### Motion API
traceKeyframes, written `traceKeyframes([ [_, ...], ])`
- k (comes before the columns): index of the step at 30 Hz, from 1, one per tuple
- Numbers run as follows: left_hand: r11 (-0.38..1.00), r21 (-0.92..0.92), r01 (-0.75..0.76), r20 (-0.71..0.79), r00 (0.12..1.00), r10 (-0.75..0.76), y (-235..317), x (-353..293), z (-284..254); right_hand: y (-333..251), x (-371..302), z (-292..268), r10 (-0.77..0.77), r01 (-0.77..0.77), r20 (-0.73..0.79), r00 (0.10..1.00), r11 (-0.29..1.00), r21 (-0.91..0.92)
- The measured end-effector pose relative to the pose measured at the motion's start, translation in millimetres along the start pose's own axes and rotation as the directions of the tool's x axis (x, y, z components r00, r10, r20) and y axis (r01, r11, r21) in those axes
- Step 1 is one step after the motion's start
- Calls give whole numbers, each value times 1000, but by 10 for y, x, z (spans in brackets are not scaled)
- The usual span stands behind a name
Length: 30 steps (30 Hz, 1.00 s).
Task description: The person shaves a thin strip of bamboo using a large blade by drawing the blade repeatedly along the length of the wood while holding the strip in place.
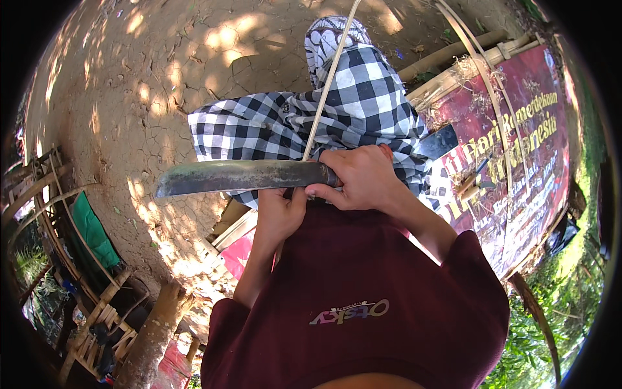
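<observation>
A machete (240, 177) with a broad, dark, worn blade lies crosswise before my body, its tip pointing left. My right hand (366, 178) is closed round its handle. Just under the blade, my left hand (280, 212) is closed, some of its fingers hidden behind the metal. A long, thin, pale bamboo strip (332, 78) runs from the top of the view down to the blade and passes behind it to the left hand. Beneath the strip are my legs, covered by a black-and-white checked cloth (366, 84).
To my right is a dark red banner (534, 139) with shavings, a second dark flat blade (437, 142) and several long bamboo strips (489, 84) on it. Cracked dirt ground (129, 97) spreads ahead and left. A thick wooden post (152, 334) and green cloth (94, 230) stand at the lower left.
</observation>
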<state>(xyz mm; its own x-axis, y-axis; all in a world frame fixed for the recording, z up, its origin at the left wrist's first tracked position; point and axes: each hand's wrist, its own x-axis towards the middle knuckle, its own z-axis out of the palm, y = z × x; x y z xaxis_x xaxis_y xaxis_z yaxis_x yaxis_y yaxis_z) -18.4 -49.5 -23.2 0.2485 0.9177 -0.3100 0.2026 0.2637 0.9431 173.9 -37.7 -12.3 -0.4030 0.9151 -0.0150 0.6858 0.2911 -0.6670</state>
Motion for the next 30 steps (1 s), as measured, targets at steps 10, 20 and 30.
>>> traceKeyframes([
  [10,974,219,-65,-5,998,68,210,44,94,448,-46,-69,8,-66,-204,979,959,-275],
  [20,978,53,199,-37,980,-198,5,-237,-253,1631,-373,-810,658,-640,-580,481,715,281],
  [30,956,-251,152,272,959,-81,256,158,6,748,-128,-197,624,-285,-355,696,694,661],
])
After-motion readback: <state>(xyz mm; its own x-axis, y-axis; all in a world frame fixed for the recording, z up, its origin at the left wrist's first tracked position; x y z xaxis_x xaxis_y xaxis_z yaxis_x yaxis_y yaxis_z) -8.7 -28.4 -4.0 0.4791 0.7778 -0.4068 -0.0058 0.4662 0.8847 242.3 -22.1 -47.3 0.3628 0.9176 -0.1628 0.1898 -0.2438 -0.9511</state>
